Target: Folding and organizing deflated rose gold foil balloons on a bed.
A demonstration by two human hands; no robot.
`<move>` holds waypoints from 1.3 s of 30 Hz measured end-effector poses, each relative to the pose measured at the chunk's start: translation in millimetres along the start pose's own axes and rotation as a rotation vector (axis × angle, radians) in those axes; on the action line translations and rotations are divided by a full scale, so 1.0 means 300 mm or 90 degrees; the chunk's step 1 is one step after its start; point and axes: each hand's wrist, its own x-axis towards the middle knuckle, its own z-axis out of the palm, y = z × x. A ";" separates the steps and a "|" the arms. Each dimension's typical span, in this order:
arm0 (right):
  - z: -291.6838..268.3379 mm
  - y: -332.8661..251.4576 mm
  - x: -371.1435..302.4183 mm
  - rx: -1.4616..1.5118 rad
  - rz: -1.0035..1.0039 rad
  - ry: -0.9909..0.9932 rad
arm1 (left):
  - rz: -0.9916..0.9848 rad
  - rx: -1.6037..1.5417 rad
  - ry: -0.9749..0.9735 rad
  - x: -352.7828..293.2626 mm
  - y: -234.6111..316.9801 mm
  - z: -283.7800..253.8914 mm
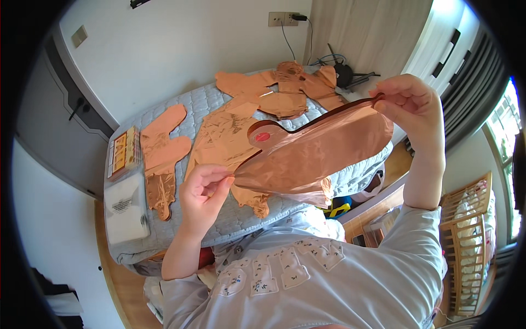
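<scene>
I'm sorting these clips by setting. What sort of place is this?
Most likely a bedroom at home: a bed with a grey quilted mattress strewn with flat copper foil balloons, a wooden cot at the right, and curtains by a window.

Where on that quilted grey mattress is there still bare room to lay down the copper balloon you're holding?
Bare quilt shows along the far left edge of the quilted grey mattress, behind the flat copper foil balloons, and on the near edge by the left hand. The middle and far right corner are crowded with foil; the left side holds a white packet.
</scene>
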 end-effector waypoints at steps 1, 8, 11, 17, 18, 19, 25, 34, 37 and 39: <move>-0.004 -0.005 -0.010 0.004 -0.029 -0.005 | -0.009 -0.010 -0.003 -0.004 0.000 0.001; -0.030 -0.030 -0.063 0.077 -0.038 -0.006 | -0.021 -0.050 0.015 -0.027 0.027 0.012; 0.000 -0.062 -0.110 0.047 -0.095 0.074 | -0.022 -0.065 0.019 -0.065 0.068 0.018; -0.118 -0.091 -0.261 0.037 -0.274 -0.008 | 0.204 0.104 -0.092 -0.144 0.210 -0.030; -0.135 -0.093 -0.282 0.095 -0.290 -0.046 | 0.255 0.086 -0.157 -0.153 0.224 -0.045; -0.148 -0.098 -0.287 0.155 -0.306 -0.084 | 0.269 0.075 -0.169 -0.165 0.243 -0.052; -0.140 -0.094 -0.210 0.145 -0.350 -0.085 | 0.302 -0.002 -0.228 -0.156 0.290 -0.111; 0.173 0.218 0.216 0.017 -0.011 0.077 | -0.028 0.014 -0.065 0.162 0.154 -0.217; 0.315 0.470 0.349 0.151 0.067 0.029 | -0.144 -0.030 -0.069 0.335 -0.058 -0.248; 0.386 0.696 0.428 0.129 0.118 -0.022 | -0.193 0.005 -0.091 0.423 -0.243 -0.268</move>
